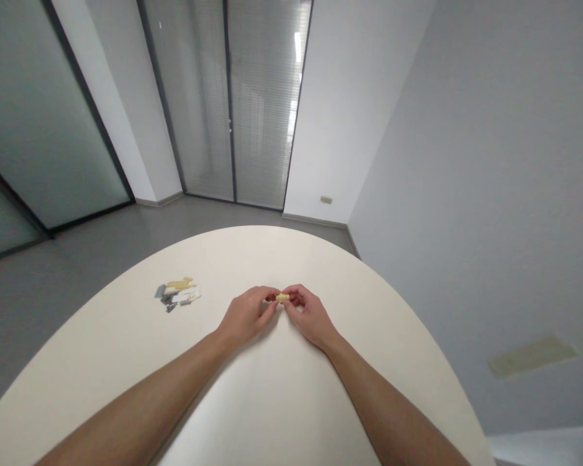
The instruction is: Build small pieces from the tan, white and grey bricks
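Note:
Both my hands meet over the middle of a round cream table (pixel 282 401). Between their fingertips is a small tan piece (pixel 282 298), like a tiny building block. My left hand (pixel 247 315) pinches its left end with curled fingers. My right hand (pixel 307 312) pinches its right end, fingers also curled. Both hands rest low on the tabletop or just above it; I cannot tell which.
A small pile of tan, white and grey pieces (pixel 178 293) lies on the table to the left of my hands. Beyond the table's far edge is grey floor (pixel 126 233), glass partitions with blinds (pixel 252 103), and a plain wall (pixel 490 194) on the right.

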A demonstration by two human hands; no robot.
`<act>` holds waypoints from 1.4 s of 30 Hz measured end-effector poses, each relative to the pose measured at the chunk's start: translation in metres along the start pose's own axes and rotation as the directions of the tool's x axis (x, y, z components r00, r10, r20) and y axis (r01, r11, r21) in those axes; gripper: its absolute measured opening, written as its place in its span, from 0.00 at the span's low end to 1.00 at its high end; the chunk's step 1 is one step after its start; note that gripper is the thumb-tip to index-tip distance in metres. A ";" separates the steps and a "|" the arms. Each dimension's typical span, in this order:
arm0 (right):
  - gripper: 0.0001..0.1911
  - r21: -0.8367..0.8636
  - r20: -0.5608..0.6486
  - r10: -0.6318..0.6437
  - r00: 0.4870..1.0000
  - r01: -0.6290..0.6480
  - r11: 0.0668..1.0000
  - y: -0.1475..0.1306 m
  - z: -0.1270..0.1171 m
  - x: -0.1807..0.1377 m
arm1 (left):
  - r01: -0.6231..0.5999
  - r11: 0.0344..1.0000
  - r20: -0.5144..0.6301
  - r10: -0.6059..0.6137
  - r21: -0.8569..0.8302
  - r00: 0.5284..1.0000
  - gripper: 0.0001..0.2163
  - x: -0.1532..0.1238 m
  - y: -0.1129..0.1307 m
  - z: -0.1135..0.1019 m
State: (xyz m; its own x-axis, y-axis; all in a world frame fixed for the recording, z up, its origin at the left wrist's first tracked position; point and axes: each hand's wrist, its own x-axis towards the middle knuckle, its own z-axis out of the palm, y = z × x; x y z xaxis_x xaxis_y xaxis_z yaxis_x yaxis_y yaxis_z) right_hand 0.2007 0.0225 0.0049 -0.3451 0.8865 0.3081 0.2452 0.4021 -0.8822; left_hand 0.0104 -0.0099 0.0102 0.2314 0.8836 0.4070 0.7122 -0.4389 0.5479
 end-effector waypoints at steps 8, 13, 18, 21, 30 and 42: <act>0.09 0.003 0.013 -0.009 1.000 0.009 1.000 0.000 0.000 0.000 | 0.016 1.000 -0.007 -0.016 -0.010 1.000 0.12 0.000 -0.002 0.001; 0.09 0.009 0.014 -0.010 1.000 0.010 1.000 0.000 0.000 0.000 | 0.021 1.000 -0.007 -0.021 -0.007 1.000 0.11 0.000 -0.001 0.000; 0.09 0.004 0.014 -0.013 1.000 0.013 1.000 0.000 0.000 0.000 | 0.021 1.000 -0.008 -0.021 -0.003 1.000 0.11 0.001 0.000 0.000; 0.09 0.000 0.017 -0.011 1.000 0.011 1.000 0.000 0.000 0.000 | 0.018 1.000 -0.011 -0.018 -0.003 1.000 0.11 0.001 0.000 0.000; 0.09 0.001 0.014 -0.010 1.000 0.010 1.000 0.001 0.001 -0.001 | 0.022 1.000 -0.011 -0.022 -0.007 1.000 0.11 0.000 -0.001 0.000; 0.09 0.001 0.018 -0.006 1.000 0.006 1.000 0.001 0.001 -0.001 | 0.018 1.000 -0.013 -0.018 -0.003 1.000 0.11 0.000 -0.002 0.001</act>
State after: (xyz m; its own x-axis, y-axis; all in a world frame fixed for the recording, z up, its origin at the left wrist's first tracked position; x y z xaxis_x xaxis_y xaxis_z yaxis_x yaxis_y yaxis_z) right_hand 0.2006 0.0224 0.0032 -0.3624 0.8800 0.3069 0.2421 0.4069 -0.8808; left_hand 0.0096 -0.0087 0.0083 0.2099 0.8893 0.4062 0.7140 -0.4233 0.5577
